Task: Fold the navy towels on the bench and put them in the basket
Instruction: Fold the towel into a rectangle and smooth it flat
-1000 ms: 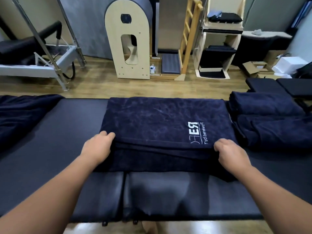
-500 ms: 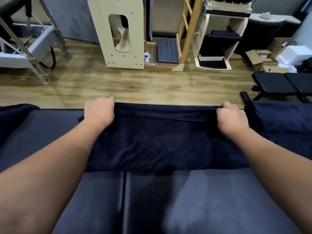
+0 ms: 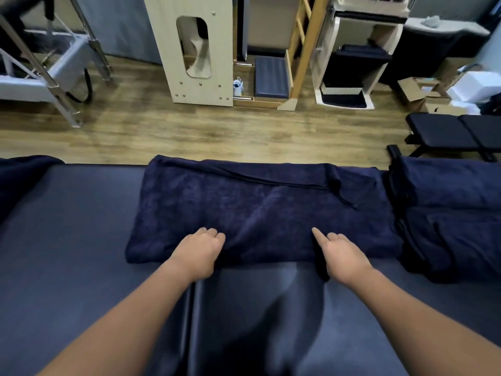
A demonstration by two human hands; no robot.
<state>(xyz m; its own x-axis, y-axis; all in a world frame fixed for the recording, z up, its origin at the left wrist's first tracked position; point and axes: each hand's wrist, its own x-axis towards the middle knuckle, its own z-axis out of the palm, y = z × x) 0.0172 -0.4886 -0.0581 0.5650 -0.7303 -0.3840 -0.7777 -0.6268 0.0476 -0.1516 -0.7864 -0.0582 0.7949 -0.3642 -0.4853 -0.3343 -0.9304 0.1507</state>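
A navy towel (image 3: 260,213) lies folded into a long strip across the dark padded bench (image 3: 67,240), its loose hem along the far side. My left hand (image 3: 199,249) rests over the strip's near edge with the fingers curled onto the cloth. Over the same edge, further right, sits my right hand (image 3: 343,253), index finger stretched out and the other fingers curled, with a dark fold of cloth by the thumb. More navy towels (image 3: 447,213) lie piled at the bench's right end. Another navy towel (image 3: 21,180) shows at the far left. No basket is in view.
Beyond the bench is a wooden floor (image 3: 217,131). A pale wooden barrel frame (image 3: 195,50), a ladder and a white shelf unit (image 3: 352,63) stand behind it. A metal-framed machine (image 3: 54,71) is at the left, a black bench (image 3: 455,134) and cardboard boxes at the right.
Both hands carried the towel's near edge over to the far side, hiding the white logo, then drew back to the new near edge. The view tilted down.
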